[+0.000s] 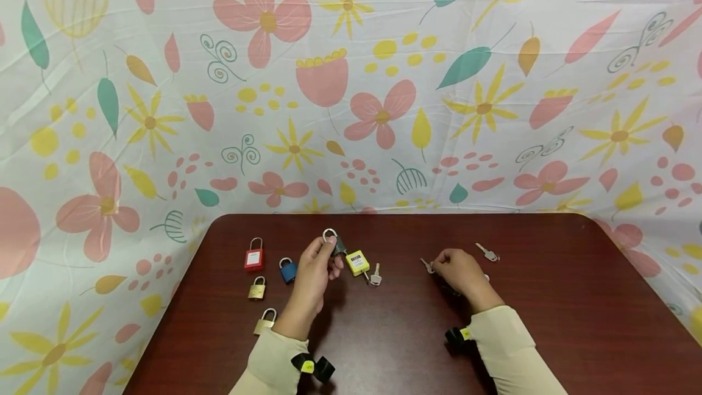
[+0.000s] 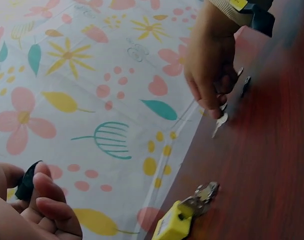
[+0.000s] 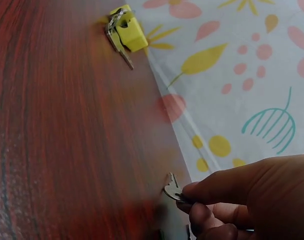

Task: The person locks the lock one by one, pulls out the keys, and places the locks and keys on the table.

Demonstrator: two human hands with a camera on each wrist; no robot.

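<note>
My left hand (image 1: 314, 273) holds a dark grey padlock (image 1: 340, 245) by its body above the table, its silver shackle pointing up. In the left wrist view only a dark edge of this padlock (image 2: 27, 183) shows between thumb and fingers. To the right, my right hand (image 1: 460, 270) pinches a small silver key (image 3: 173, 190) between thumb and fingertips, blade pointing outward. Between the hands lies a yellow padlock (image 1: 358, 263) with silver keys (image 1: 375, 275) beside it. A dark item under the right hand is mostly hidden.
Left of my left hand lie a red padlock (image 1: 254, 258), a blue padlock (image 1: 287, 270), a brass padlock (image 1: 256, 289) and another brass padlock (image 1: 265, 322). Silver keys (image 1: 487, 253) lie beyond my right hand. A flowered cloth (image 1: 384, 139) hangs behind the brown table (image 1: 384, 346).
</note>
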